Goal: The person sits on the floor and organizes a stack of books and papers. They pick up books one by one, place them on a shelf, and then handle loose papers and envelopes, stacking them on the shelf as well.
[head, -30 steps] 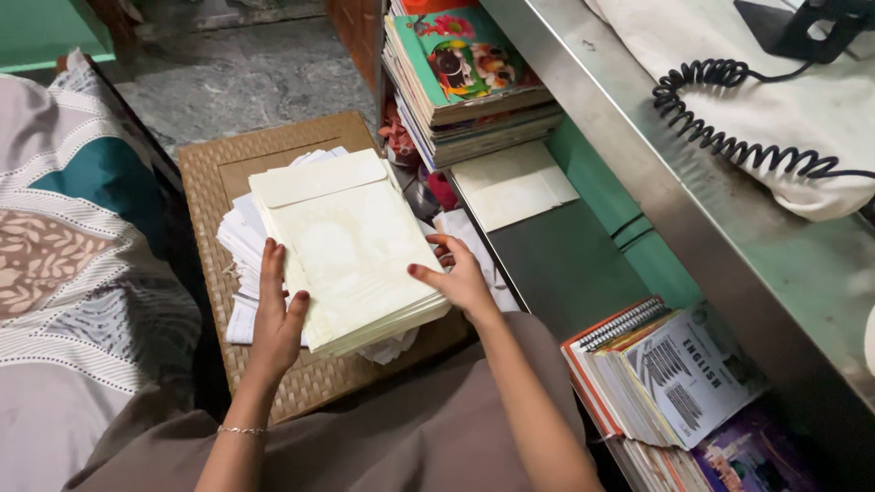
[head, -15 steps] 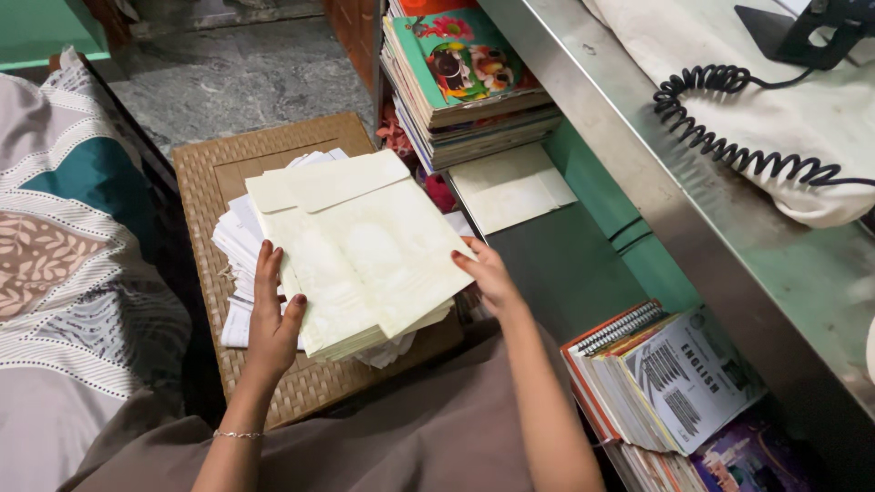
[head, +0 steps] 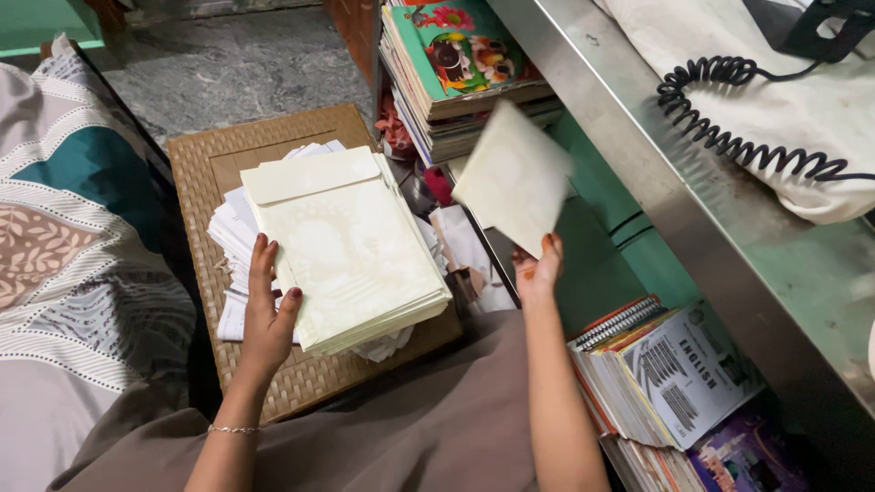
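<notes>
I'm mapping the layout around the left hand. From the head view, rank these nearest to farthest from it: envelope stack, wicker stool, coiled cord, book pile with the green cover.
1. Envelope stack: touching the left hand, just right of it.
2. Wicker stool: directly beneath.
3. Book pile: up and right, on the shelf.
4. Coiled cord: far right, on the counter.

Looking like a small stationery shop: steel counter with coiled cord running right, book stacks sitting on shelving underneath, far.
</notes>
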